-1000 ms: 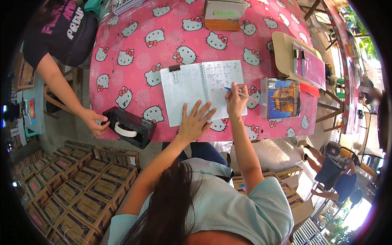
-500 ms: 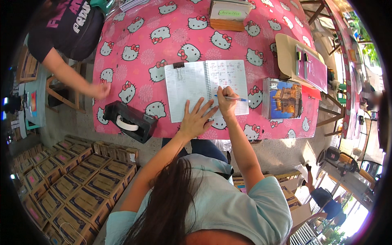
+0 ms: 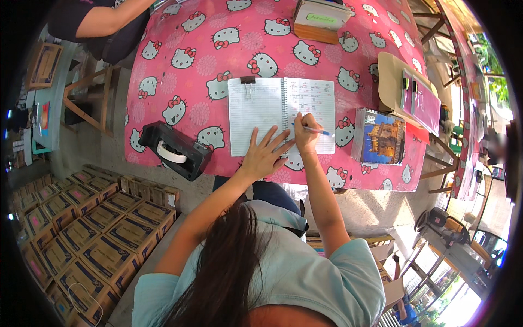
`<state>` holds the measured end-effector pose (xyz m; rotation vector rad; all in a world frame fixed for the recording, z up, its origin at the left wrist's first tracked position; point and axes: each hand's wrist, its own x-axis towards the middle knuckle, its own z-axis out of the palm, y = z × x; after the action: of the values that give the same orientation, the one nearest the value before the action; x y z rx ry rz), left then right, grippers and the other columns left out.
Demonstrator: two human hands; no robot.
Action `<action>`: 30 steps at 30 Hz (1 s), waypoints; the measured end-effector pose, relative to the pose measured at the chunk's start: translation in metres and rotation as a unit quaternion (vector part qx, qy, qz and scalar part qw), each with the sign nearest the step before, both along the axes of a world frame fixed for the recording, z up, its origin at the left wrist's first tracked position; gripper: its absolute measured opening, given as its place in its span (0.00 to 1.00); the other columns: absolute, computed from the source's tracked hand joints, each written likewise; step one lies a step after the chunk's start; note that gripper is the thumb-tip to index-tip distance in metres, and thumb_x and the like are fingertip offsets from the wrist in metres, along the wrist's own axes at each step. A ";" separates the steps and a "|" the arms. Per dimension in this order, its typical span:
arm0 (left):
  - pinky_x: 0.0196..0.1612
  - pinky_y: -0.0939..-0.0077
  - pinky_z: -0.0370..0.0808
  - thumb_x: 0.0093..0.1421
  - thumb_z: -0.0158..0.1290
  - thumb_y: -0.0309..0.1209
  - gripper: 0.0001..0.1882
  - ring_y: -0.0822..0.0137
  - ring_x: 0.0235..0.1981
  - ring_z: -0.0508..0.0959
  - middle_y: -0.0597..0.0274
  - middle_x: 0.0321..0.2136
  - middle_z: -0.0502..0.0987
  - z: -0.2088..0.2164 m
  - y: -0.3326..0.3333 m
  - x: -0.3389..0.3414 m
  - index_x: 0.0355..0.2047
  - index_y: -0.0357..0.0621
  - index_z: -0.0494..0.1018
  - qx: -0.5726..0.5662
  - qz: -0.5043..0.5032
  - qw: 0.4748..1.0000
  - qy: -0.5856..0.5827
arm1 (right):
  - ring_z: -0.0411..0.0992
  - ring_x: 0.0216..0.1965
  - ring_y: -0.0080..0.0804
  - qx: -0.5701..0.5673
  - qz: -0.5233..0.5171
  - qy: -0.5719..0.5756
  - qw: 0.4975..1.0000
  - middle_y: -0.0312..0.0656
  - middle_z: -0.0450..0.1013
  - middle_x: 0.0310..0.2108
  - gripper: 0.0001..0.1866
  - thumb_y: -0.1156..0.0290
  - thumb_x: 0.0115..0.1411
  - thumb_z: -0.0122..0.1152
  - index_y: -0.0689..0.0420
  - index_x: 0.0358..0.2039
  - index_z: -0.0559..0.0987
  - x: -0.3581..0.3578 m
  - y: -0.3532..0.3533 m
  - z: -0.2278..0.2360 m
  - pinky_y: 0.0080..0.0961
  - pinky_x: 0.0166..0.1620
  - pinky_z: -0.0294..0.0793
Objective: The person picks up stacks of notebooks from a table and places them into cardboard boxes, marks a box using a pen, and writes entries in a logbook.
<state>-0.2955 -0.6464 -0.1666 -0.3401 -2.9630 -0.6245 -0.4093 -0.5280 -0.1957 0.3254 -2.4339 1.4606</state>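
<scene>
An open spiral notebook [image 3: 256, 117] lies on the pink cat-print tablecloth, its left pages held at the top by a black binder clip [image 3: 248, 80]. My left hand [image 3: 264, 153] rests flat with spread fingers on the lower left page, reaching toward the spiral. In my right hand [image 3: 306, 133] a blue-and-white pen [image 3: 321, 131] is gripped over the right page, which carries rows of red and dark handwriting. The pen's tip is near the spiral side of that page.
A black tape dispenser [image 3: 175, 151] sits left near the table edge. Right of the notebook are a picture-covered spiral notebook [image 3: 383, 136] and a tan folder with a pink pad [image 3: 425, 106]. A card box [image 3: 320, 20] stands farther back. Stacked cartons [image 3: 98, 234] fill the floor at left; a person [image 3: 106, 24] is at far left.
The view has shifted slightly. The person at far left has drawn their arm back from the table edge toward the far side. My hands keep nearly the same pose on the notebook.
</scene>
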 end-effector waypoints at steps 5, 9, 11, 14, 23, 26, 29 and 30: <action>0.58 0.34 0.48 0.51 0.54 0.46 0.31 0.60 0.62 0.54 0.72 0.61 0.57 -0.001 0.000 0.000 0.57 0.67 0.62 0.005 0.001 1.000 -0.002 | 0.55 0.07 0.26 -0.011 0.003 -0.019 1.000 0.38 0.57 0.06 0.19 0.80 0.50 0.59 0.57 0.12 0.58 0.000 0.000 0.002 0.26 0.15 0.56; 0.58 0.35 0.46 0.51 0.54 0.46 0.31 0.60 0.62 0.54 0.72 0.60 0.58 0.000 -0.001 0.000 0.57 0.67 0.62 0.008 0.003 1.000 0.000 | 0.54 0.08 0.23 -0.030 -0.002 -0.026 0.999 0.37 0.57 0.07 0.19 0.81 0.50 0.58 0.58 0.12 0.58 0.000 0.001 0.006 0.25 0.15 0.55; 0.59 0.35 0.46 0.51 0.54 0.46 0.31 0.60 0.63 0.54 0.72 0.60 0.57 -0.001 -0.001 0.000 0.57 0.67 0.62 0.011 0.002 1.000 -0.003 | 0.53 0.08 0.23 -0.020 -0.005 -0.025 0.999 0.37 0.57 0.07 0.19 0.81 0.50 0.58 0.58 0.12 0.58 0.000 0.000 0.004 0.25 0.15 0.55; 0.59 0.35 0.46 0.52 0.54 0.46 0.31 0.60 0.63 0.53 0.72 0.61 0.56 -0.001 -0.001 0.000 0.58 0.67 0.61 0.007 -0.002 1.000 -0.009 | 0.53 0.08 0.22 -0.011 -0.001 -0.022 1.000 0.36 0.57 0.07 0.19 0.82 0.49 0.58 0.57 0.12 0.58 0.000 0.000 0.002 0.24 0.15 0.54; 0.59 0.36 0.46 0.51 0.54 0.47 0.32 0.60 0.63 0.52 0.72 0.61 0.56 -0.002 -0.001 0.000 0.58 0.68 0.60 -0.002 -0.003 1.000 -0.011 | 0.52 0.09 0.23 -0.012 -0.010 -0.014 1.000 0.37 0.55 0.07 0.19 0.82 0.48 0.58 0.57 0.12 0.57 -0.001 0.001 0.002 0.25 0.15 0.54; 0.59 0.36 0.46 0.52 0.54 0.47 0.32 0.60 0.63 0.52 0.72 0.61 0.56 -0.001 -0.001 0.000 0.58 0.68 0.60 -0.001 -0.003 1.000 -0.008 | 0.52 0.09 0.23 -0.007 -0.005 -0.011 1.000 0.37 0.55 0.07 0.19 0.82 0.48 0.58 0.58 0.12 0.57 -0.001 0.002 0.001 0.25 0.15 0.54; 0.59 0.36 0.46 0.52 0.54 0.47 0.32 0.60 0.63 0.52 0.72 0.61 0.56 -0.001 -0.001 0.000 0.58 0.68 0.60 0.001 -0.004 1.000 -0.008 | 0.52 0.09 0.24 -0.011 -0.006 -0.016 1.000 0.37 0.55 0.07 0.18 0.82 0.48 0.57 0.58 0.12 0.57 -0.001 0.002 0.002 0.25 0.15 0.54; 0.59 0.36 0.46 0.52 0.54 0.47 0.32 0.60 0.63 0.52 0.72 0.61 0.56 -0.001 -0.001 0.000 0.58 0.68 0.60 0.003 -0.004 1.000 -0.010 | 0.52 0.09 0.24 -0.014 -0.009 -0.021 1.000 0.37 0.55 0.07 0.18 0.82 0.48 0.57 0.58 0.12 0.57 -0.001 0.002 0.003 0.25 0.15 0.54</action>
<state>-0.2954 -0.6475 -0.1678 -0.3475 -2.9793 -0.6402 -0.4098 -0.5263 -0.1927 0.2690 -2.4404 1.5059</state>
